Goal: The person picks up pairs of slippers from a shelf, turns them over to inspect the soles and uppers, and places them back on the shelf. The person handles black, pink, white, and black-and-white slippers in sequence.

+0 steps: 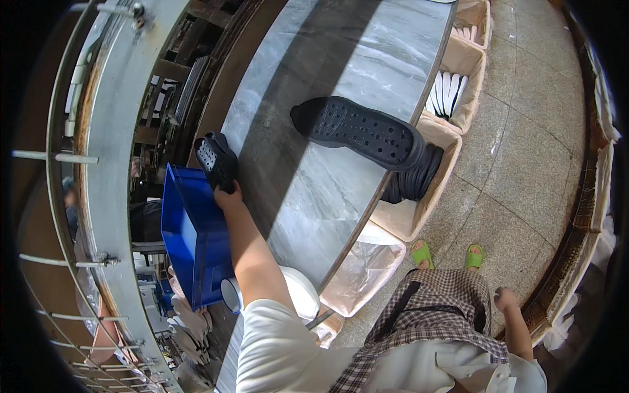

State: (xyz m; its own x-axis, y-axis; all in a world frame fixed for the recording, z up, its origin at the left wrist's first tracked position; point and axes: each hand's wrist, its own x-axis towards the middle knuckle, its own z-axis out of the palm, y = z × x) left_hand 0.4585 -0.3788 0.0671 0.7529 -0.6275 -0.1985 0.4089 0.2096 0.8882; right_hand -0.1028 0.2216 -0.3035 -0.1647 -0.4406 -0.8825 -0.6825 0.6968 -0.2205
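My left hand reaches out to the far left edge of the table and grips the near end of a black shoe sole with rows of small holes. A lighter, dotted patch shows on its far end; my fingers are partly hidden beneath it. To its right lies a larger black shoe sole, set across the marble-patterned table, its holed face up and its wide end over the right edge. My right hand hangs low beside my body, fingers curled in, with nothing visible in it.
A blue plastic bin stands by my left forearm, near a white round container. Along the table's right side, lined bins hold black soles and white soles. A metal rail frame runs at left.
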